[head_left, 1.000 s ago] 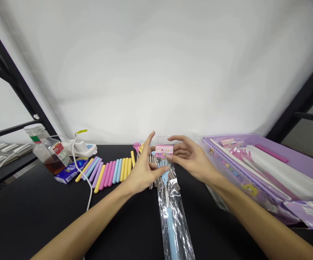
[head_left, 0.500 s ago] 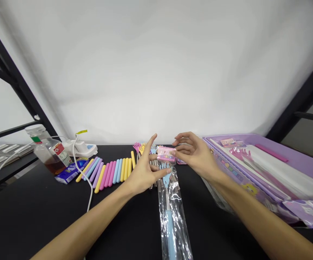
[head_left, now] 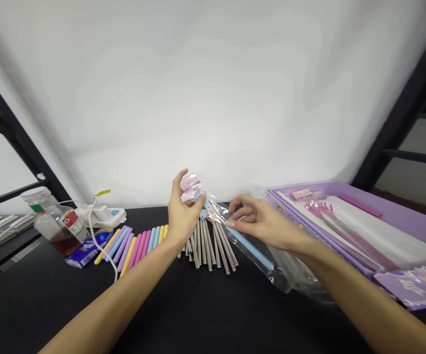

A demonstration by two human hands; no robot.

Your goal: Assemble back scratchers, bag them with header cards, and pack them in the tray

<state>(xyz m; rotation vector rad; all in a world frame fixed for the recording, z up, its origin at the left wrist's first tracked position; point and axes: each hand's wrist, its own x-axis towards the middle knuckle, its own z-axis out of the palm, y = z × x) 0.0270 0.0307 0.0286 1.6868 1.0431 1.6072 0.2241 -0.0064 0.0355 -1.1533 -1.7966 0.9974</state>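
Observation:
A blue back scratcher [head_left: 251, 249] in a clear plastic sleeve slants down to the right above the table. My left hand [head_left: 182, 215] closes on its claw-shaped head through the plastic. Beside those fingers, a pink card [head_left: 190, 183] shows at the sleeve's top end. My right hand [head_left: 262, 225] pinches the wrapped scratcher near the upper end of its blue handle. Beneath lie several metal rods [head_left: 209, 248], fanned out; their far ends are hidden behind my left hand and the sleeve.
Yellow, pink, blue and purple handles [head_left: 141, 246] lie in a row at left. Beyond them are a bottle [head_left: 60, 231], a blue packet [head_left: 87, 248], a power strip [head_left: 104, 215] and a white cable. A purple box [head_left: 400, 221] holding wrapped pink scratchers stands right, beside clear plastic sleeves [head_left: 297, 270].
The wrapped blue scratcher has been lifted and turned from pointing toward me to slanting right. My left hand has moved left with its head; my right hand now grips near the handle.

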